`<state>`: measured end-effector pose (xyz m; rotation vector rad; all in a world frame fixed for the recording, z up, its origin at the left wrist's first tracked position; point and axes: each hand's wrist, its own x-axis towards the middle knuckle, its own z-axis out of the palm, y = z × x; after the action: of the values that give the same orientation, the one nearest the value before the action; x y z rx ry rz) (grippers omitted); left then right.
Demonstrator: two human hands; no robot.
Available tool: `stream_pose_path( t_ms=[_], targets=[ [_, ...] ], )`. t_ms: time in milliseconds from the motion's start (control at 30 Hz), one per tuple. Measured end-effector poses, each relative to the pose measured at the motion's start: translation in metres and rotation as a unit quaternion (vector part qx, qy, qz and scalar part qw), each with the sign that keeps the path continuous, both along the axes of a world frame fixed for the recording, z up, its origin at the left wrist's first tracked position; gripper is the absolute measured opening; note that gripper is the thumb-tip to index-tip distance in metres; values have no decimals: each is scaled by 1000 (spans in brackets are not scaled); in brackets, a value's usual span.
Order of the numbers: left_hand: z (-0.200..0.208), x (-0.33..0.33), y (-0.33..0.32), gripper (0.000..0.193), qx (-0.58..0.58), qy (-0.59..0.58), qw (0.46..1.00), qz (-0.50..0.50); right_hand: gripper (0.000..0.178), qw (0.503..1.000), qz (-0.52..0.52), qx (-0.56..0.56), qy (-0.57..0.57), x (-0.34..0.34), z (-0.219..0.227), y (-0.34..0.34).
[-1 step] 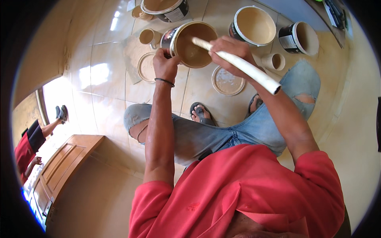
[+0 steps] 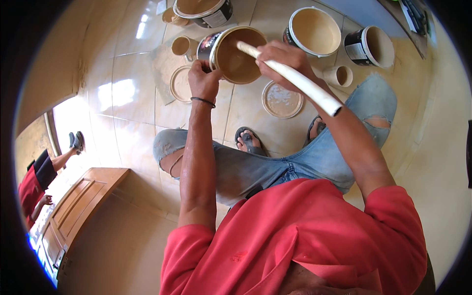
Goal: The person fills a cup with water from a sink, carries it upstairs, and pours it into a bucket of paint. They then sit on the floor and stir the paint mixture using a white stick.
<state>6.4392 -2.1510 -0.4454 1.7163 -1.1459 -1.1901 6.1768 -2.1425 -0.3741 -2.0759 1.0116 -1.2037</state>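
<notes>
My left hand [image 2: 204, 82] grips the near left rim of a tilted paint bucket [image 2: 206, 48], which has a dark label and a pale rim. Tan-brown paint [image 2: 238, 64] lies inside it. A long white pipe [image 2: 307, 87] slants into this bucket, its lower end in the paint and its hollow upper end toward my right forearm. Around the pipe, close above the bucket's right rim, the fingers of my right hand [image 2: 287, 59] are wrapped. Left of the bucket stands a paint-stained mug [image 2: 181, 46]. Two round lids [image 2: 282, 100] lie flat on the floor nearby.
More buckets stand at the back: one [image 2: 216, 17] behind, one [image 2: 314, 32] to the right, and a tipped one [image 2: 369, 46] farther right. A small cup [image 2: 339, 76] lies by my right knee. A wooden door [image 2: 83, 201] stands at left, with another person [image 2: 39, 172] beyond.
The bucket and the pipe have shifted very slightly to the left, the pipe's upper end most. Both hands keep their hold.
</notes>
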Motion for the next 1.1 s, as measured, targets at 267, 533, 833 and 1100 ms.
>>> stream_pose_path(
  t_ms=[267,533,833,1100],
  targets=[
    [-11,-1,-9,29,12,33,999,-25,9,994,-18,98,-51,0,-32,25],
    [10,6,-9,21,57,207,975,52,11,996,-45,72,-12,2,0,24],
    [49,-6,4,17,42,295,954,34,7,992,-64,37,-97,-30,37,24],
    [124,-68,30,22,-48,261,964,11,13,990,-85,-22,-106,-70,105,37]
  ],
)
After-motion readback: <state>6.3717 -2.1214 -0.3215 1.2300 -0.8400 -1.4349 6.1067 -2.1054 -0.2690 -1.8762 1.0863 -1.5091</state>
